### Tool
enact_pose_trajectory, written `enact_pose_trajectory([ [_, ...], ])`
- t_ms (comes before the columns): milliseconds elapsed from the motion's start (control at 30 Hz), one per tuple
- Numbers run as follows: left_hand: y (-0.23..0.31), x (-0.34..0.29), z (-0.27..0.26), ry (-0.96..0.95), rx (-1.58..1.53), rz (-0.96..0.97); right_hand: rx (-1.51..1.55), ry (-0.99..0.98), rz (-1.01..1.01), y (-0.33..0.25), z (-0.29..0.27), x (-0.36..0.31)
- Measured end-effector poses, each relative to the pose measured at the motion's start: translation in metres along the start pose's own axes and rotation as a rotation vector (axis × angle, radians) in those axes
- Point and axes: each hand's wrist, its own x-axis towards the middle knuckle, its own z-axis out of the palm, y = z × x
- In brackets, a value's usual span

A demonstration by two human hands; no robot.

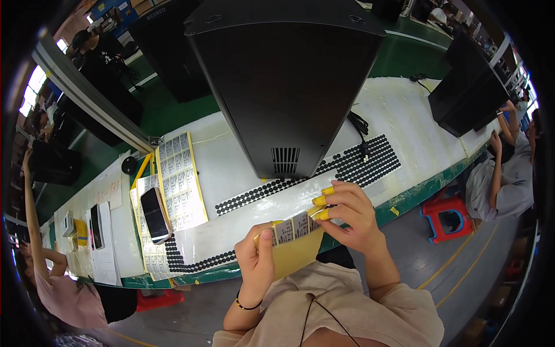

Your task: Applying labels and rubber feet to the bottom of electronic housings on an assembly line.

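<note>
A folded yellow-backed label sheet (296,253) with printed silver-grey labels along its upper edge is held in front of my chest. My left hand (256,263) grips its left end, thumb on the near side. At the right end, my right hand (354,218) pinches the sheet's edge between thumb and fingers; whether a single label is peeled there cannot be made out. Yellow finger cots cover several of my fingertips. Just beyond my hands a tall black cabinet (283,92) with a slotted vent stands on the white-covered bench (231,139).
Strips of round black pads (376,159) lie around the cabinet's base. To the left are more label sheets (176,168), a phone (155,215) and a yellow tool (143,168). A black cable (359,124) rests right of the cabinet. Co-workers sit on both sides; a red stool (446,217) stands right.
</note>
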Motion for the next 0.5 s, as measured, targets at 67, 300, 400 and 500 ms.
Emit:
enact_pose_trajectory([
  [67, -0.001, 0.003, -0.001, 0.009, -0.002, -0.008, 0.009, 0.019, -0.039, 0.002, 0.001, -0.004],
  [300, -0.022, 0.01, -0.032, 0.21, -0.024, -0.115, 0.379, 0.178, -0.028, -0.005, -0.014, -0.012],
  [400, -0.031, 0.025, -0.062, 0.395, -0.053, -0.088, 0.449, 0.286, 0.009, 0.005, -0.021, -0.018],
  [500, -0.031, 0.052, -0.088, 0.549, -0.255, -0.052, 0.498, 0.374, 0.054, 0.011, -0.022, -0.021],
])
